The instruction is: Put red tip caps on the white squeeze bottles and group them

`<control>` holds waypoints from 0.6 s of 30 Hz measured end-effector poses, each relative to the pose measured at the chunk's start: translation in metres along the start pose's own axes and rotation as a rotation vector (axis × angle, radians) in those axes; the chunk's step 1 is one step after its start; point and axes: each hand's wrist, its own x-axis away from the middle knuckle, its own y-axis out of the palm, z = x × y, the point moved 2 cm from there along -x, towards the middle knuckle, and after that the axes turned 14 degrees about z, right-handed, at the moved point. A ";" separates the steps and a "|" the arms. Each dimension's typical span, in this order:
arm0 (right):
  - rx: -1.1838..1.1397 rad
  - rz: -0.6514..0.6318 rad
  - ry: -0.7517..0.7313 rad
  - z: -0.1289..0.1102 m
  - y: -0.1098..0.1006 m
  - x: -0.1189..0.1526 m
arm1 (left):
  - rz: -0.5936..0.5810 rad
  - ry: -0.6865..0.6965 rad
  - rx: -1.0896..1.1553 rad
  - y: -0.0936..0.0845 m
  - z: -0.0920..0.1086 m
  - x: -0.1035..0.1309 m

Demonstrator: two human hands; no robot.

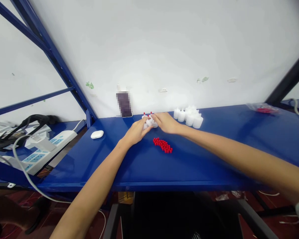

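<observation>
Two bare hands meet over the far part of a blue desk (109,152), close to the white wall (169,49). The left hand (136,131) is closed around a small white bottle (149,122), its thumb on the near side and its fingers behind. The right hand (165,122) comes in from the other side, its fingers bent down at the top of that same bottle; whether it pinches a cap there I cannot tell, as the fingertips hide the spot. Just behind the hands stand a few white bottles with red tops (144,114), partly covered by the fingers, so their count is unclear.

Nearer the desk's front edge than the hands lies a loose cluster of small red caps (162,145), spread in a slanting patch. To the right of the right hand, a group of white bottles without caps (189,116) stands upright, packed close together. Well off to the right, a clear plastic bag (262,108) with something red inside lies near the wall.

On the left, a dark phone (124,103), blurred into blocks, leans against the wall, and a white rounded case (97,134) lies on the desk. Farther left are white power strips (47,149) and a black strap (27,129)
</observation>
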 end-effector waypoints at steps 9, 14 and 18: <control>0.313 -0.197 -0.046 0.034 -0.015 -0.038 | 0.091 -0.204 -0.073 -0.007 -0.029 0.006; 0.380 -0.276 0.004 0.024 0.001 -0.038 | 0.017 -0.203 -0.063 -0.003 -0.024 0.006; 0.399 -0.228 0.038 0.021 0.003 -0.034 | 0.005 -0.185 -0.031 -0.003 -0.019 0.006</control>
